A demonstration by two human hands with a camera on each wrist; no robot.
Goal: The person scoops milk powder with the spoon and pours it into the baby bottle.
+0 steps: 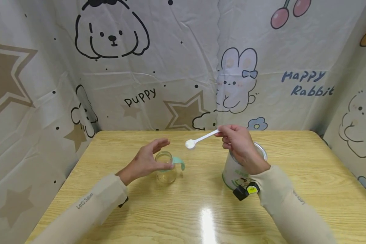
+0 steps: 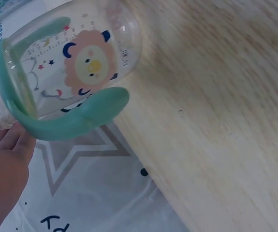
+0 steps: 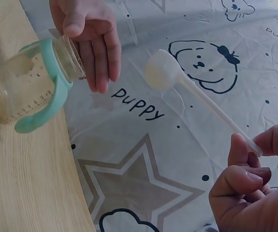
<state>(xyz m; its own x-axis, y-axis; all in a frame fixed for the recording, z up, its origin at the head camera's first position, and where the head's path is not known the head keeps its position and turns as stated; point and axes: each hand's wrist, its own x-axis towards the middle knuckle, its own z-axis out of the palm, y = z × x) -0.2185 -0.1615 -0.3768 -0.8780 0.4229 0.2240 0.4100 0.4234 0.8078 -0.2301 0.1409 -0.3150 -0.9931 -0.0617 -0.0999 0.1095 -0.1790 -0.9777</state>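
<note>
A: From the left, then! We have the left hand [image 1: 144, 161] spread about the neck of the bottle [image 1: 166, 177], thumb on the near side, fingers long and loose, nothing gripped. Is there contact? We can't tell.

B: And the bottle's upright on the table [image 1: 198, 193], mouth uncovered! We'd call it light, stiff, smooth enough to slip (glass or plastic, we can't say, so let's treat it as breakable). Where would we take hold?

A: Round the neck, or by the mint-green handle [image 1: 178, 160] curving off its right side. The neck lies between thumb and fingers, so we'd need only a small squeeze.

B: On to the right, and here's the scoop [image 1: 202, 138], up in the air between the bottle and the right hand [image 1: 239, 144]! Its bowl [image 1: 190, 144] carries something pale, powder by the look of it.

A: Thumb and fingertips pinch the very tail of the stem! Feather-light, rigid, but we'd expect that load to spill with a tilt, so we'd keep the pinch firm.

B: And the bowl juts leftward from the pinch, apart from the bottle's mouth.

A: Last, we reach the can [image 1: 230, 171], standing on the table, partly hidden behind the right hand.
</note>
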